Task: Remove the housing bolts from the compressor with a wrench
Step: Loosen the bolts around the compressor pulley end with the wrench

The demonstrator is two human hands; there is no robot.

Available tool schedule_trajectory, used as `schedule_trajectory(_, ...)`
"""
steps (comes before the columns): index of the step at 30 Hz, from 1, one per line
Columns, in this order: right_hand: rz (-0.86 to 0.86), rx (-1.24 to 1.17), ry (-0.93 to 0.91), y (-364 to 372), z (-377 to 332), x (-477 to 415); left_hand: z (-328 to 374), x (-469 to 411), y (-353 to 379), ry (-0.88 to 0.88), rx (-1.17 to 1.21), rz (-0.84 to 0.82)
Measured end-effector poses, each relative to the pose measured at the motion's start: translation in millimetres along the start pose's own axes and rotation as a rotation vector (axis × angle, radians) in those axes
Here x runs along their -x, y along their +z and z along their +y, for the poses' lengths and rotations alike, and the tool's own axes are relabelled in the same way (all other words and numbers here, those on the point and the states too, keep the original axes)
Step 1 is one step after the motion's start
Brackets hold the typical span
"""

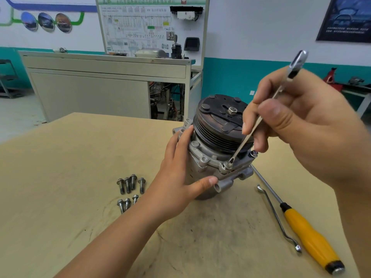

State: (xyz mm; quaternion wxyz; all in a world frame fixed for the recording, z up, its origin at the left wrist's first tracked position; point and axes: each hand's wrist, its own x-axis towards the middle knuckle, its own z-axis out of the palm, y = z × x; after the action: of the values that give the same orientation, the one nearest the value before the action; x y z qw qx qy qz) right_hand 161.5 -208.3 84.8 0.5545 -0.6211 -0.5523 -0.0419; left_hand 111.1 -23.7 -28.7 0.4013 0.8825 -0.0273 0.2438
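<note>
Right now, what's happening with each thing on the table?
Grey metal compressor: upright, pulley up, left hand gripping it.
Silver wrench: in right hand, lower end on a housing bolt.
Seven loose steel bolts: lying on table.
Yellow-handled screwdriver: lying flat.
Thin bent metal bar: lying beside screwdriver.

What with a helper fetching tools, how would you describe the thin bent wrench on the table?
Start at the compressor standing on the tan table. Right of it lie two tools side by side. The bent wrench is the left one: bare thin metal with cranked ends, whereas the screwdriver has a yellow handle.
</note>
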Motion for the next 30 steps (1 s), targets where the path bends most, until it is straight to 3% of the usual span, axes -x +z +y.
schedule_trajectory(11, -0.058, -0.138, -0.041, -15, 8, 3, 0, 0, 0, -0.018, -0.005, -0.003)
schedule_trajectory(23, -0.270, 0.018, 0.187, -25, 18, 6, 1, 0, -1, -0.017, -0.009, -0.001)
schedule_trajectory(27, -0.234, -0.050, 0.116, -25, 13, 5, 0, -1, -1, -0.016, -0.016, -0.008)
schedule_trajectory(30, -0.116, -0.117, 0.034, -30, 8, 4, -1, 0, 0, -0.012, -0.024, -0.009)
